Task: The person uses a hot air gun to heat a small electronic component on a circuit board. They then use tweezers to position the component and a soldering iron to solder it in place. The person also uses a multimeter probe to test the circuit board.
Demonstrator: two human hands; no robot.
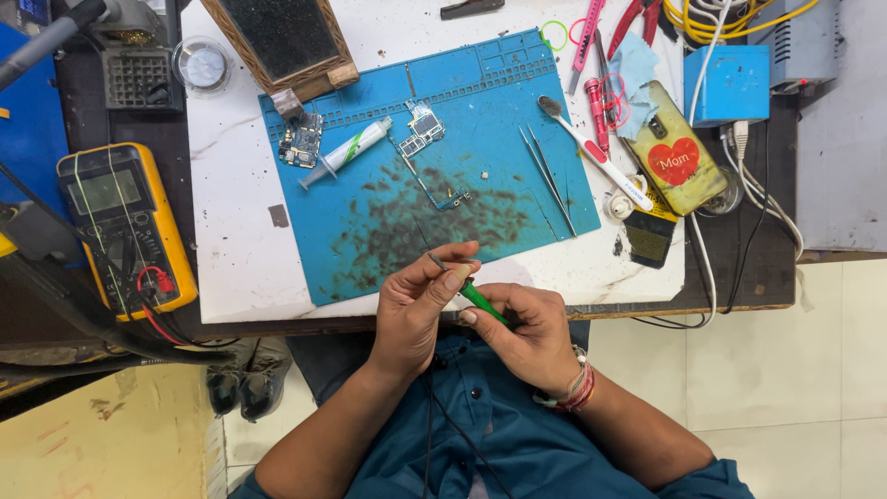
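- Currently, a thin green-handled tool [482, 302] is gripped in the right hand [527, 337], below the stained blue rubber mat [517, 102]
- Its dark tip is pinched closed by left hand [416, 310] fingers
- Bare circuit boards [423, 127] are left untouched on that mat

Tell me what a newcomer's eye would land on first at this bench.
The blue work mat, stained dark in the middle, fills the white tabletop, with a circuit board, a syringe and tweezers lying on it. At its near edge the left hand and right hand meet around a green-handled tool. A yellow multimeter sits far left.
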